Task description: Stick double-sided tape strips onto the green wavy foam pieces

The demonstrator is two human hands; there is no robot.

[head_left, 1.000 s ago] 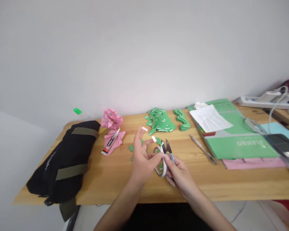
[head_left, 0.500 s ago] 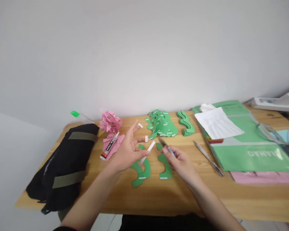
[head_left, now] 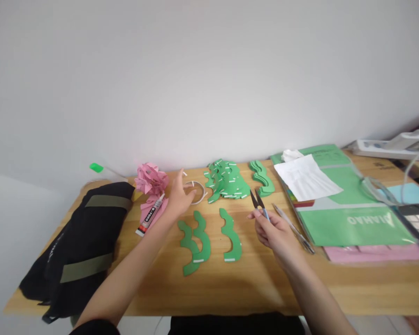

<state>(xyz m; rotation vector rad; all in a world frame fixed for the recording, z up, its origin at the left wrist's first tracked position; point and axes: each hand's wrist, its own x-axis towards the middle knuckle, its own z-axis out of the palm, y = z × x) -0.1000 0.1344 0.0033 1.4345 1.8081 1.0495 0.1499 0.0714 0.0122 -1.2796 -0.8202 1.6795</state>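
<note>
My left hand (head_left: 182, 197) is beside a roll of white tape (head_left: 203, 195) lying on the table, its fingers apart and overlapping the roll's left side. Small white tape pieces (head_left: 185, 173) cling to its fingertips. In my right hand (head_left: 270, 229) are thread snips (head_left: 260, 204), blades spread and pointing away from me. Between the hands lies a wavy green paper piece (head_left: 232, 237) with a white strip at its lower end. Two more green pieces (head_left: 201, 239) overlap to its left. Farther back is a heap of green pieces (head_left: 230, 179) with white strips.
A neat green stack (head_left: 261, 179) stands right of the heap. At left are a glue tube (head_left: 151, 214), crumpled pink paper (head_left: 150, 179) and a black bag (head_left: 87, 242). A pen (head_left: 295, 230), a green folder (head_left: 356, 223) and a white tissue (head_left: 307, 177) lie right.
My left hand has moved back and left, away from the loose green pieces, and the tape roll now shows on the table. My right hand with the snips has shifted right.
</note>
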